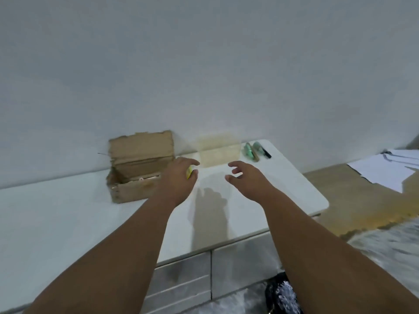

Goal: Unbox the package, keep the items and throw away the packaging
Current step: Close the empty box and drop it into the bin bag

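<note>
An open brown cardboard box point(138, 168) stands on the white tabletop point(56, 218) against the wall, its torn lid leaning back. Just right of the box, my left hand point(178, 180) holds a small yellow item point(188, 172) in curled fingers; most of the item is hidden by the hand. My right hand point(246, 177) hovers above the table a little further right, fingers loosely spread and holding nothing. Two green wrapped items point(251, 150) and a black pen-like thing point(267, 153) lie at the table's far right corner.
A pale tan patch point(217, 152) shows on the table and wall between the hands and the green items. White papers point(392, 168) lie on the brown floor at right. The table's right edge point(317, 193) drops off; drawers point(188, 275) sit below its front.
</note>
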